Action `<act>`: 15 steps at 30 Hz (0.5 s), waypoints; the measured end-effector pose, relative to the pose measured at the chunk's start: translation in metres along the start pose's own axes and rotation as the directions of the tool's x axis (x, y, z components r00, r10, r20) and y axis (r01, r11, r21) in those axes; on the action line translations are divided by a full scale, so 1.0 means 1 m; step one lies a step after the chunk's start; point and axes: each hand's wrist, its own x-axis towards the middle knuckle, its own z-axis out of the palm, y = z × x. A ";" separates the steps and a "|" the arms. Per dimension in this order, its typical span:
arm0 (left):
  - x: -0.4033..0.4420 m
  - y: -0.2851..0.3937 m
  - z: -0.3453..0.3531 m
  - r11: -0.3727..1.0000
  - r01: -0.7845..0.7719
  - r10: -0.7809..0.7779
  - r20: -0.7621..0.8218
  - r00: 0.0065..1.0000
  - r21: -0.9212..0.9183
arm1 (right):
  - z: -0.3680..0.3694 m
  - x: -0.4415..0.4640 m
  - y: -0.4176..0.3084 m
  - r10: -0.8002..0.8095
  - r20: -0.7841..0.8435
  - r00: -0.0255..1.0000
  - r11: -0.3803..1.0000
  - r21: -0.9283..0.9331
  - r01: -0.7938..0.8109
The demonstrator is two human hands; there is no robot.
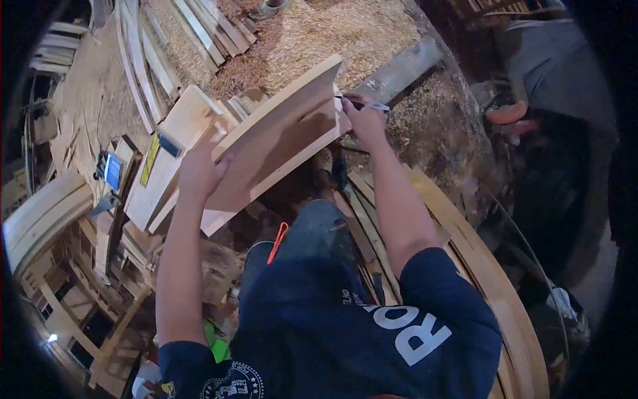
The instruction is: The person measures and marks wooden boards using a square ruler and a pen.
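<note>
Working at wooden piece (282,103): left hand (201,171) grips edge, right hand (367,124) closed around slim tool (379,106); next move seemingly needs steadiness.

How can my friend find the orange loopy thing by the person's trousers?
Find the big dark shirt at the bottom. Just above it are the bluish trousers. The thin loop there is bright orange, unlike the dull cloth around it.

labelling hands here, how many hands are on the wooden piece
2. The left hand grips the wooden piece at its left end; the right hand, with a slim tool, is at the right end. None looks hidden.
</note>
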 end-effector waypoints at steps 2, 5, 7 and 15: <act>0.001 0.000 0.002 0.999 0.032 -0.032 0.006 0.999 0.012 | 0.002 0.022 0.010 -0.019 0.026 0.999 1.000 0.023 0.019; 0.001 -0.008 0.013 0.999 0.036 -0.036 -0.042 0.998 -0.014 | 0.015 0.052 0.035 -0.147 0.059 0.987 0.968 0.214 0.131; 0.001 -0.009 0.017 0.997 0.070 -0.072 -0.077 0.994 -0.034 | 0.018 0.063 0.043 -0.147 0.096 0.984 0.974 0.187 0.128; 0.003 -0.010 0.017 0.997 0.069 -0.071 -0.081 0.994 -0.031 | 0.018 0.077 0.048 -0.274 0.163 0.948 0.962 0.040 0.271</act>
